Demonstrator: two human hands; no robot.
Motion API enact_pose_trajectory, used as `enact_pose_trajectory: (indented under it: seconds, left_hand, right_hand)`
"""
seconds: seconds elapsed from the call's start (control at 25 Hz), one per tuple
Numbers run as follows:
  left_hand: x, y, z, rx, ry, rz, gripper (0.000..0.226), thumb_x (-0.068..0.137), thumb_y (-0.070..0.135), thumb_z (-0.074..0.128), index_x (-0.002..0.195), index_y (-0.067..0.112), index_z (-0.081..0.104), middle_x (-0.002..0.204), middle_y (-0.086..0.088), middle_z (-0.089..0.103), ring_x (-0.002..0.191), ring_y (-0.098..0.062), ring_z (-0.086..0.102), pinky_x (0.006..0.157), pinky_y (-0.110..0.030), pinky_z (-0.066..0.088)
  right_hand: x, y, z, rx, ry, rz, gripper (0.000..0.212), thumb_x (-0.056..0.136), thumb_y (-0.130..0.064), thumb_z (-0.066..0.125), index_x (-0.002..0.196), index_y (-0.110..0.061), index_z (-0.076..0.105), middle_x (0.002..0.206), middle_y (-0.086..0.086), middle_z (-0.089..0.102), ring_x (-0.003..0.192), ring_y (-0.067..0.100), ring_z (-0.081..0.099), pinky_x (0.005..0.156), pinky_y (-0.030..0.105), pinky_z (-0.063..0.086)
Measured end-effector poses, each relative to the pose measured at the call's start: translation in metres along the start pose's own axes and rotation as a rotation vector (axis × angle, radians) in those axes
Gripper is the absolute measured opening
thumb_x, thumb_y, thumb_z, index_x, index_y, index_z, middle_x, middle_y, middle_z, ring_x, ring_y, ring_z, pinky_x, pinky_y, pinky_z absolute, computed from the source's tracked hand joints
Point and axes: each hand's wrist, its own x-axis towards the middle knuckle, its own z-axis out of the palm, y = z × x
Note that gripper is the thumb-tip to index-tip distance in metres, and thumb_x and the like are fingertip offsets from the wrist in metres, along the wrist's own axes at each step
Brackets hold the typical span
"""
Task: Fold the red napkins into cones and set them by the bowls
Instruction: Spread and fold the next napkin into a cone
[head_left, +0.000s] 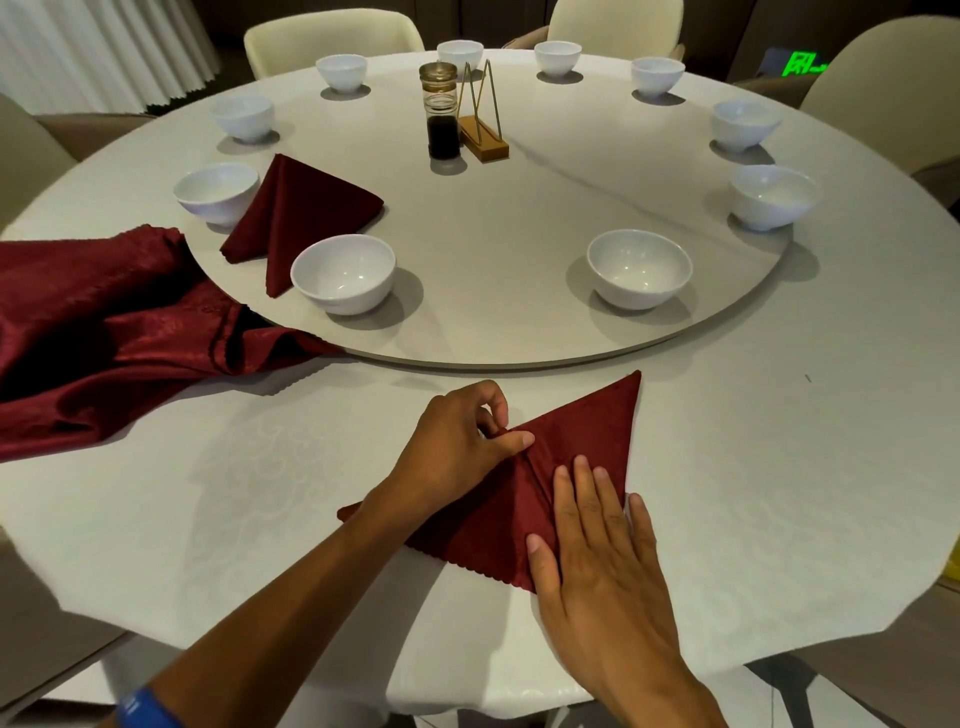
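Observation:
A red napkin (587, 441) lies partly folded into a triangle on the white tablecloth in front of me. My left hand (457, 447) pinches a fold at its middle with thumb and fingers. My right hand (597, 551) lies flat on the napkin's near right part, fingers straight. A finished folded red napkin (296, 213) stands on the turntable between two white bowls (343, 273) (215, 192). A heap of loose red napkins (104, 332) lies at the left.
Several more white bowls ring the round turntable (519, 332), one at the near right (639, 267). A sauce jar (441, 111) and a wooden card stand (483, 135) sit at its centre. Cream chairs (332, 41) surround the table.

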Motion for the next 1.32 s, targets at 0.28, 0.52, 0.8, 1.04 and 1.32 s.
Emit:
enact_pose_trajectory:
  seconds: [0.28,0.52,0.8,1.04,1.32]
  left_hand:
    - [0.003,0.002,-0.014,0.042,-0.292,0.166,0.015,0.098,0.039,0.052,0.109,0.039,0.062,0.085,0.011,0.068,0.078,-0.005,0.063,0.075,-0.025,0.052]
    - [0.009,0.004,-0.026,-0.085,-0.455,0.078,0.029,0.092,0.014,0.06,0.102,0.041,0.062,0.09,0.009,0.063,0.08,-0.002,0.056,0.074,-0.016,0.047]
    - [0.007,0.008,-0.029,-0.128,-0.47,0.025,0.035,0.086,0.001,0.061,0.105,0.028,0.073,0.109,0.013,0.065,0.098,0.001,0.06,0.084,-0.015,0.047]
    - [-0.017,0.043,-0.055,-0.33,-0.416,0.092,0.05,0.08,-0.011,0.063,0.111,0.026,0.072,0.086,0.012,0.069,0.076,-0.006,0.064,0.069,-0.016,0.051]
    - [-0.062,0.062,-0.095,-0.135,-0.254,0.384,0.048,0.085,0.03,0.069,0.13,0.042,0.055,0.117,0.012,0.063,0.116,-0.015,0.058,0.094,-0.016,0.045]
  right_hand:
    - [0.0,0.002,-0.001,-0.007,-0.058,0.009,0.071,0.09,-0.054,-0.008,0.151,-0.019,-0.009,0.159,-0.001,-0.016,0.145,0.014,-0.023,0.118,0.039,-0.014]
    - [0.0,0.003,-0.002,-0.045,-0.114,0.019,0.07,0.084,-0.055,-0.018,0.146,-0.023,-0.026,0.156,-0.005,-0.03,0.139,0.009,-0.037,0.116,0.038,-0.021]
    - [0.0,0.001,-0.006,-0.045,-0.13,0.037,0.07,0.084,-0.056,-0.017,0.145,-0.023,-0.029,0.156,-0.005,-0.031,0.138,0.008,-0.038,0.116,0.038,-0.021]
    - [-0.004,-0.006,-0.046,0.325,-0.082,0.038,0.081,0.091,-0.065,0.034,0.154,-0.036,-0.008,0.16,-0.013,0.018,0.149,0.007,0.01,0.122,0.035,-0.001]
    - [0.008,0.003,-0.11,1.222,-0.289,-0.075,0.02,0.088,-0.025,0.063,0.106,-0.025,0.07,0.083,0.005,0.071,0.077,0.015,0.067,0.065,0.022,0.051]
